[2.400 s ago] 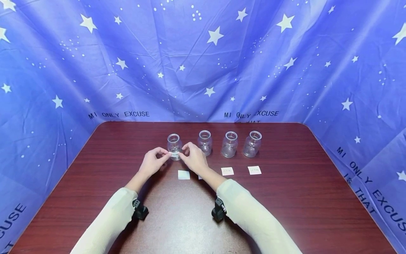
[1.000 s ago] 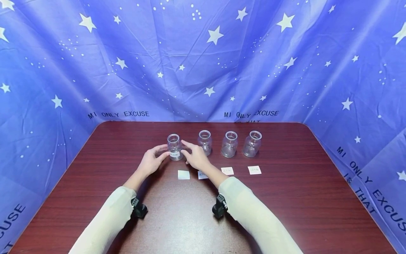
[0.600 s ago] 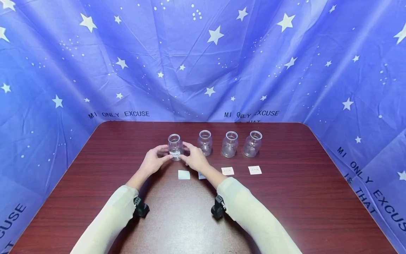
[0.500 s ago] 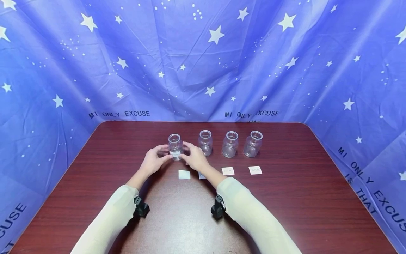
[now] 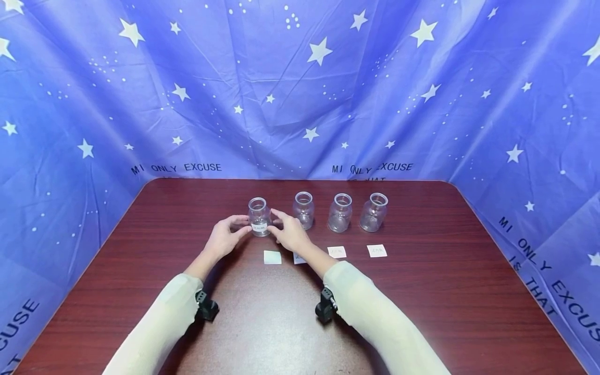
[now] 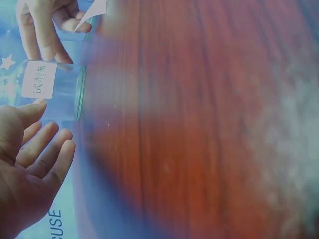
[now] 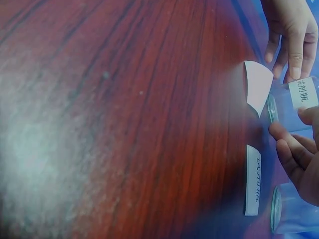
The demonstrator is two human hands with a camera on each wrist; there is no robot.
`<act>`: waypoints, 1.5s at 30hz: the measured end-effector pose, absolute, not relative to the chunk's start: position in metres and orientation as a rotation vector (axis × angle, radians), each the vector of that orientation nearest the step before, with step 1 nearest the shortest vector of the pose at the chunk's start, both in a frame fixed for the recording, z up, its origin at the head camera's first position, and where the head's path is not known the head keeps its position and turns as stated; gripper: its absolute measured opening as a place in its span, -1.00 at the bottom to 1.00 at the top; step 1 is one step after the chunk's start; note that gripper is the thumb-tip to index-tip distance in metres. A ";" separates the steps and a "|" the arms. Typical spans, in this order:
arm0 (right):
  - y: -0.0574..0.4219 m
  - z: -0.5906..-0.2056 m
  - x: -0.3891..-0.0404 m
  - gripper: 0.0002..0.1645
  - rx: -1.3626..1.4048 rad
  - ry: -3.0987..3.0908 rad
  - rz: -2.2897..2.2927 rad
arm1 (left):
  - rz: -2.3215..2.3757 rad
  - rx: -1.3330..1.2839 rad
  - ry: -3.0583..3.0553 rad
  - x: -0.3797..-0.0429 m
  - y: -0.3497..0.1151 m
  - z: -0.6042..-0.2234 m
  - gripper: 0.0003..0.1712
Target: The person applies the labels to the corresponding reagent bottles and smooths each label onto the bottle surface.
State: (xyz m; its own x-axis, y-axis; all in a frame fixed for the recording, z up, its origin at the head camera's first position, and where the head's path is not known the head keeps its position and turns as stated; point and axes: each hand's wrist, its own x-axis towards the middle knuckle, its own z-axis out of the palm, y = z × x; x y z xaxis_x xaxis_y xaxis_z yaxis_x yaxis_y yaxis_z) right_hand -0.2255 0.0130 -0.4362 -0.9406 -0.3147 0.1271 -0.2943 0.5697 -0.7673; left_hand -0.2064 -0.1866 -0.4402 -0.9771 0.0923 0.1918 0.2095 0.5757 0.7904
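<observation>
At the left end of a row of glass jars stands an upright clear jar (image 5: 259,211). A white label (image 5: 259,227) with Chinese characters lies flat on its near side, readable in the left wrist view. My left hand (image 5: 225,239) is at the jar's left side, its thumb tip right at the label's edge and its other fingers loosely spread. On the jar's right side my right hand (image 5: 292,234) has its thumb close to the label's other edge, with relaxed fingers reaching along the glass. Neither hand curls tightly round the jar.
Three more open jars stand to the right: one (image 5: 303,211) near my right hand, then another (image 5: 339,214) and a last one (image 5: 373,214). Before them lie a pale blank slip (image 5: 272,258), a slip (image 5: 298,258) partly hidden by my right wrist, and two written slips (image 5: 336,252), (image 5: 377,251).
Earlier both hands pinched the label's ends against the jar. The thumbs then pressed along it and have now drawn slightly outward, showing the whole label. The jar has stayed in place.
</observation>
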 end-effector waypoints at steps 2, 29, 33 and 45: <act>0.014 -0.436 -0.223 -0.41 -0.543 2.804 -1.314 | -1.349 -0.241 -2.674 -0.205 -0.189 -0.439 -0.65; 0.075 -0.418 -0.194 -0.75 -0.748 2.866 -1.078 | -1.304 -0.507 -2.774 -0.182 -0.159 -0.420 -0.74; 0.089 -0.418 -0.190 -0.78 -0.741 2.871 -1.028 | -1.274 -0.610 -2.787 -0.181 -0.144 -0.416 -0.74; 0.116 -0.423 -0.179 -0.76 -0.775 2.861 -0.894 | -1.100 -0.849 -2.875 -0.185 -0.107 -0.421 -0.77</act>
State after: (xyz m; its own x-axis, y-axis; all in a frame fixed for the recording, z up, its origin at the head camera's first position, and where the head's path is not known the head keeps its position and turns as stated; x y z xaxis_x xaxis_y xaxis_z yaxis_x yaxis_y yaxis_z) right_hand -0.1794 0.1161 -0.4228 -0.8738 -0.4753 0.1024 -0.4491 0.7083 -0.5447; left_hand -0.1851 -0.1075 -0.4206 -0.8573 0.4962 0.1370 0.4609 0.6214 0.6336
